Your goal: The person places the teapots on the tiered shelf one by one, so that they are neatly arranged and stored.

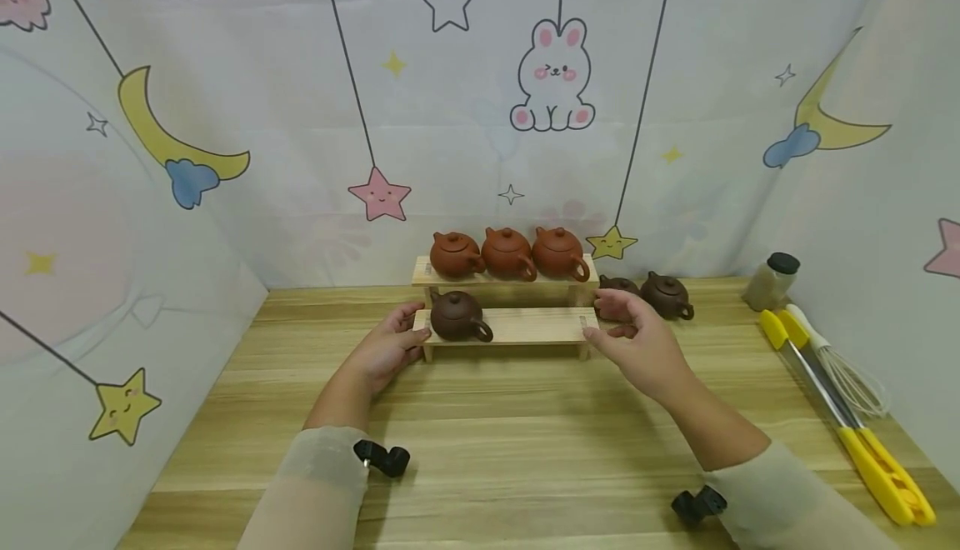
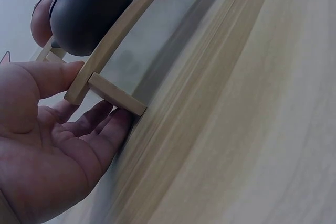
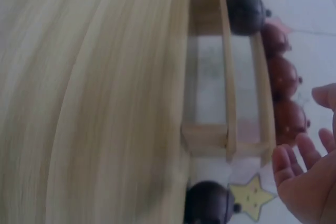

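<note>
My left hand (image 1: 384, 350) grips the left end of a low wooden stand (image 1: 532, 327), its thumb at the top board and its fingers curled by the leg (image 2: 116, 94). A dark brown teapot (image 1: 454, 317) sits on that stand's left part, handle to the right. Over the stand's right end hovers my right hand (image 1: 643, 350), fingers loosely spread and holding nothing; the right wrist view shows it apart from the wood. Behind, a higher wooden stand (image 1: 422, 270) carries three reddish-brown teapots (image 1: 506, 253) in a row.
Two more dark teapots stand on the table right of the stands, one (image 1: 667, 295) in plain sight, the other (image 1: 619, 285) partly behind my right hand. Farther right are a black-lidded jar (image 1: 771, 282), yellow-handled tongs (image 1: 847, 425) and a whisk (image 1: 843, 367). A patterned cloth (image 1: 465, 150) encloses the table.
</note>
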Tool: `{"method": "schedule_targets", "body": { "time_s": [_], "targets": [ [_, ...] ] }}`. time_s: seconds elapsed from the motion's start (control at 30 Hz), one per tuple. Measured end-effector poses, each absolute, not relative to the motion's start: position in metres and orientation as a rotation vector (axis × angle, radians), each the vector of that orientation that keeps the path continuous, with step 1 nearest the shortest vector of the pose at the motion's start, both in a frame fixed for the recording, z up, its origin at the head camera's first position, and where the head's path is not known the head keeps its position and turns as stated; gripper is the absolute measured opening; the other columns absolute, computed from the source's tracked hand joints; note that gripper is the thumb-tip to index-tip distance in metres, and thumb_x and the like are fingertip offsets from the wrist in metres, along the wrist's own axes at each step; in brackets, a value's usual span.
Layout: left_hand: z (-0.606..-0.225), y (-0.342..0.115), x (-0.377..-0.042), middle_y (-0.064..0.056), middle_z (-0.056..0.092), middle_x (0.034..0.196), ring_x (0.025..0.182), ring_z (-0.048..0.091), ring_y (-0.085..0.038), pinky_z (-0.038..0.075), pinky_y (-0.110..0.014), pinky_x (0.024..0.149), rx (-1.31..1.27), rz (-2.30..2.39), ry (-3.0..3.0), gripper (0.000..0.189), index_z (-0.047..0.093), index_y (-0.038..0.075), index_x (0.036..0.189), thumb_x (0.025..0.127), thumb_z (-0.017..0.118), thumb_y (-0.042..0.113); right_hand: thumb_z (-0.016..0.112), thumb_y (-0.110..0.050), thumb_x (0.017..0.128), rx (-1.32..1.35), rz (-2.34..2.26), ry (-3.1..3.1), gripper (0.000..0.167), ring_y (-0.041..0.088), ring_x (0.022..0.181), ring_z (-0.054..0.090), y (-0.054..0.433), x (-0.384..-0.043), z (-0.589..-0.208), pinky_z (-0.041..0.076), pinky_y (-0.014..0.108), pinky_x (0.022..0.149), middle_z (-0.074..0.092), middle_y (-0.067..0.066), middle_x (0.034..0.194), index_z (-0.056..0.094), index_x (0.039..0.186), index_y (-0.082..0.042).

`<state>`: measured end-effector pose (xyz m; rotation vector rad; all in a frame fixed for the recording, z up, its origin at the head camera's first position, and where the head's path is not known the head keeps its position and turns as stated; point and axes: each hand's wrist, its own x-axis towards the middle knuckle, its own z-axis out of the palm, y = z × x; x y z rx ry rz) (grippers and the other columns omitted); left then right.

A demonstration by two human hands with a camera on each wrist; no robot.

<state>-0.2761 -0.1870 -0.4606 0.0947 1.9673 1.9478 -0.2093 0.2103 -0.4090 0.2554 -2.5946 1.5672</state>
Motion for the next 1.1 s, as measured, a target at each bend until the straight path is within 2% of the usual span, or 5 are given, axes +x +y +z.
{"method": "schedule_targets", "body": {
  "time_s": [0.4, 0.47, 0.57, 0.7, 1.1],
  "targets": [
    [-0.462, -0.188, -0.278, -0.019, -0.004, 0.181, 0.167, 0.016, -0.038, 0.025, -0.059, 0.132, 0.081, 1.954, 1.959, 0.069, 0.017, 0.010, 0.171, 0.111, 0.052, 0.007, 0.073, -0.042, 0.102, 0.082, 1.343, -2.624, 0.070, 0.038, 0.136, 0.055, 0.265, -0.221, -0.410, 0.046, 0.009, 0.089, 0.057, 0.021, 0.150, 0.047, 0.158, -0.007],
    [-0.463, -0.188, -0.279, -0.019, -0.004, 0.181, 0.167, 0.015, -0.038, 0.025, -0.059, 0.132, 0.073, 1.950, 1.964, 0.069, 0.018, 0.011, 0.171, 0.111, 0.052, 0.007, 0.073, -0.044, 0.102, 0.048, 1.317, -2.634, 0.072, 0.039, 0.136, 0.054, 0.275, -0.226, -0.411, 0.048, 0.016, 0.095, 0.057, 0.022, 0.150, 0.046, 0.158, -0.007],
    [-0.463, -0.187, -0.279, -0.017, -0.004, 0.182, 0.167, 0.015, -0.036, 0.026, -0.058, 0.131, 0.054, 1.943, 1.971, 0.068, 0.019, 0.012, 0.170, 0.111, 0.052, 0.007, 0.072, -0.047, 0.102, -0.009, 1.326, -2.641, 0.077, 0.041, 0.139, 0.052, 0.288, -0.234, -0.413, 0.049, 0.038, 0.107, 0.055, 0.023, 0.152, 0.044, 0.160, -0.006],
    [-0.464, -0.187, -0.279, -0.017, -0.004, 0.182, 0.167, 0.017, -0.035, 0.028, -0.056, 0.130, 0.035, 1.937, 1.977, 0.068, 0.019, 0.012, 0.171, 0.111, 0.052, 0.007, 0.071, -0.048, 0.102, -0.075, 1.368, -2.645, 0.082, 0.046, 0.146, 0.046, 0.303, -0.246, -0.416, 0.042, 0.062, 0.115, 0.048, 0.025, 0.159, 0.038, 0.164, -0.005],
    [-0.463, -0.188, -0.279, -0.017, -0.005, 0.182, 0.167, 0.014, -0.035, 0.027, -0.058, 0.131, 0.036, 1.930, 1.979, 0.068, 0.018, 0.012, 0.171, 0.111, 0.052, 0.007, 0.073, -0.048, 0.100, -0.191, 1.282, -2.759, 0.090, 0.053, 0.155, 0.033, 0.326, -0.276, -0.423, 0.040, 0.070, 0.117, 0.034, 0.027, 0.171, 0.031, 0.168, -0.006]
  ]
}}
